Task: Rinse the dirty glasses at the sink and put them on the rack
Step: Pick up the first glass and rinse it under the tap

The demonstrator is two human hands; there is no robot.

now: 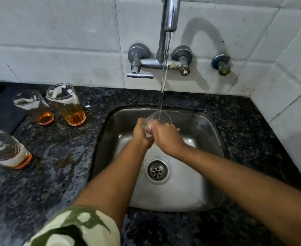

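A clear glass (159, 117) is held over the steel sink (206, 139), its mouth up under the running stream from the tap (170, 15). My left hand (140, 133) grips its left side and my right hand (165, 137) grips its lower right side. Only the rim and upper wall of the glass show above my fingers. Three dirty glasses with amber dregs and foam stand on the dark counter to the left: one at the back (67, 103), one beside it (33, 107), one near the left edge (5, 150).
The granite counter (57, 166) surrounds the sink, wet around the glasses. The tap handle (140, 75) and a second valve (221, 63) stick out from the tiled wall. The drain (157, 172) lies below my wrists. A tiled side wall closes the right. No rack in view.
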